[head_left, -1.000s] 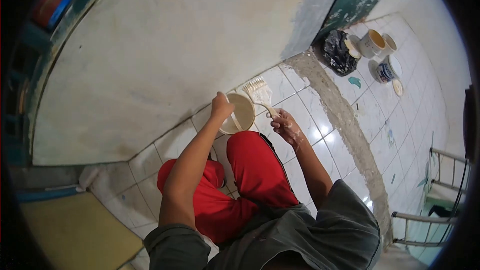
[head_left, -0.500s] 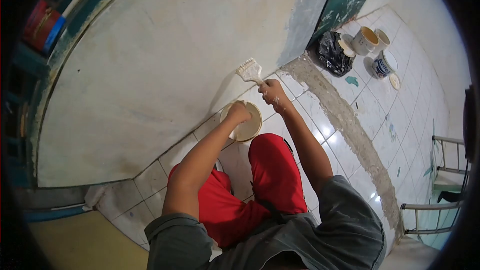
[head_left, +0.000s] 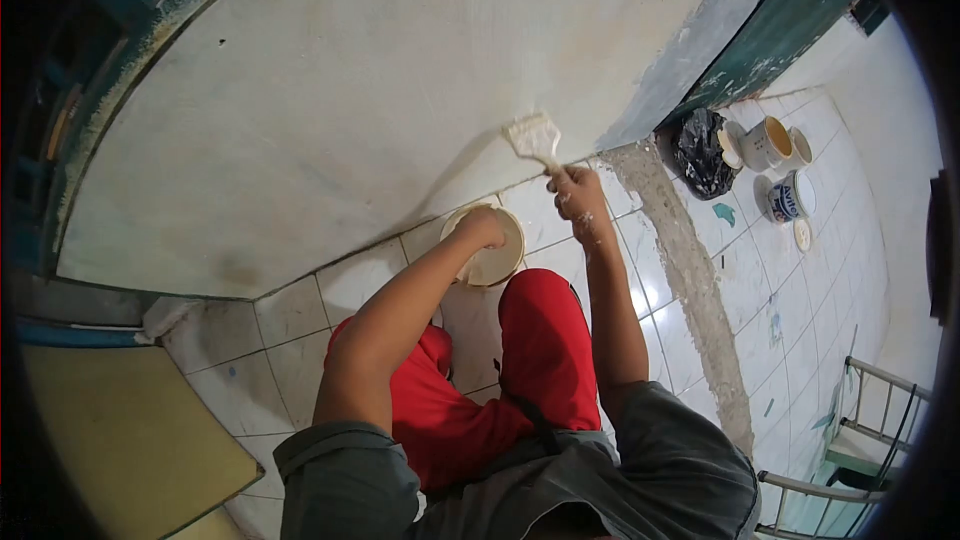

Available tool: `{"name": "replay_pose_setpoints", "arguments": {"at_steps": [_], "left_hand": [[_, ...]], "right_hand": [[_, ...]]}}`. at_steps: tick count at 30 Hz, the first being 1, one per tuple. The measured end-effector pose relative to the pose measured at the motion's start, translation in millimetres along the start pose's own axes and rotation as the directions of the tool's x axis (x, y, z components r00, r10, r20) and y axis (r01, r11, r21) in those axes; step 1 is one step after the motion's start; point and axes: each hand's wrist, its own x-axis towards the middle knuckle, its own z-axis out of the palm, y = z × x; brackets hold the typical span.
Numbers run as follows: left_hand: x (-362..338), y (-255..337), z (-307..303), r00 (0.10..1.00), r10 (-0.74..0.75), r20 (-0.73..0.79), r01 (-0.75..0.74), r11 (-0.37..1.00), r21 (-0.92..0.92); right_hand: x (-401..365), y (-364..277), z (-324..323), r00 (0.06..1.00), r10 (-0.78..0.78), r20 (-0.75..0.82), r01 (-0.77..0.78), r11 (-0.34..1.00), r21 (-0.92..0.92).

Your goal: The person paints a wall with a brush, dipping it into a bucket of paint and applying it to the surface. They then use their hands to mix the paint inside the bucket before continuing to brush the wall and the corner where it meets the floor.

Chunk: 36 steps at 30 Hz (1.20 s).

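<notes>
My right hand (head_left: 580, 200) is closed round the handle of a wide paintbrush (head_left: 535, 136). The brush points up, its pale, paint-coated bristles at the lower part of the wall (head_left: 380, 90); whether they touch it is hard to tell. Below and left of it, my left hand (head_left: 482, 227) is closed at the rim of a round cream bucket (head_left: 511, 240) on the floor, holding it, with its fingertips partly hidden. Pale liquid shows inside the bucket. White specks mark my right wrist.
Across the tiled floor (head_left: 665, 240) runs a rough cement strip (head_left: 690, 280). Beyond it are a black plastic bag (head_left: 703, 155), a labelled tin (head_left: 790, 198) and two tubs, one being a beige tub (head_left: 768, 143). A metal ladder-like frame (head_left: 880, 405) lies at right, a yellowish panel (head_left: 130, 420) at left.
The view has shifted. My right hand has moved the paintbrush slightly up and right, with its bristles now against or closer to the wall. My left hand stays at the bucket.
</notes>
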Motion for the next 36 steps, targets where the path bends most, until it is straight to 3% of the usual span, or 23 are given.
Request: {"name": "replay_pose_setpoints", "arguments": {"at_steps": [2, 4, 7, 8, 10, 12, 16, 18, 21, 23, 24, 25, 27, 28, 31, 36], "left_hand": [[-3, -9, -2, 0.997, 0.048, 0.056, -0.051, 0.998, 0.043], [-11, -15, 0, 0.997, -0.064, -0.031, 0.059, 0.986, -0.153], [-11, -25, 5, 0.996, -0.054, -0.065, 0.044, 0.989, -0.139], [-14, -25, -1, 0.996, -0.057, -0.067, 0.048, 0.990, -0.134], [-18, -23, -6, 0.995, -0.097, 0.023, 0.098, 0.994, -0.045], [2, -34, 12, 0.995, -0.102, 0.007, 0.102, 0.994, -0.039], [-18, -27, -2, 0.997, -0.081, 0.007, 0.081, 0.996, -0.044], [-26, -28, -4, 0.996, -0.093, -0.004, 0.092, 0.992, -0.087], [-35, -26, -10, 0.993, -0.114, 0.022, 0.116, 0.986, -0.119], [-34, -27, -5, 0.991, -0.122, 0.055, 0.127, 0.987, -0.098], [-31, -30, 2, 0.996, -0.077, -0.041, 0.073, 0.993, -0.091], [-27, -34, 6, 0.990, -0.032, -0.134, 0.021, 0.997, -0.081], [-19, -36, 4, 0.998, -0.044, -0.046, 0.042, 0.998, -0.046], [-15, -33, 5, 0.998, -0.048, 0.041, 0.049, 0.999, -0.012], [-18, -32, -3, 0.998, 0.031, 0.053, -0.035, 0.997, 0.066], [-18, -34, -15, 0.988, -0.124, 0.095, 0.128, 0.991, -0.040]], "right_hand": [[17, 31, 1, 0.997, 0.081, 0.017, -0.080, 0.995, -0.057], [39, 52, 9, 0.996, 0.085, 0.028, -0.082, 0.993, -0.090], [61, 49, 19, 0.999, 0.048, 0.001, -0.047, 0.978, -0.206], [54, 35, 22, 0.999, 0.046, 0.002, -0.044, 0.979, -0.200], [34, -1, 20, 0.985, -0.164, -0.048, 0.158, 0.981, -0.114], [10, -33, 14, 0.979, -0.203, -0.010, 0.203, 0.978, 0.037], [0, -29, -5, 0.991, -0.123, -0.045, 0.120, 0.991, -0.059], [14, 10, -13, 0.998, 0.030, -0.049, -0.035, 0.993, -0.117], [59, 74, -9, 0.996, 0.078, -0.035, -0.083, 0.980, -0.181], [78, 77, 7, 0.980, -0.118, -0.162, 0.035, 0.896, -0.443], [85, 78, 9, 0.979, -0.123, -0.162, 0.041, 0.899, -0.436], [69, 48, 15, 0.955, -0.243, -0.171, 0.151, 0.892, -0.427], [39, 6, 17, 0.896, -0.407, -0.181, 0.326, 0.876, -0.356], [28, -8, 15, 0.920, -0.346, -0.186, 0.296, 0.922, -0.250], [3, -19, 6, 0.948, -0.258, -0.184, 0.236, 0.963, -0.129], [66, 87, -2, 0.971, -0.147, -0.188, 0.042, 0.881, -0.472]]}}
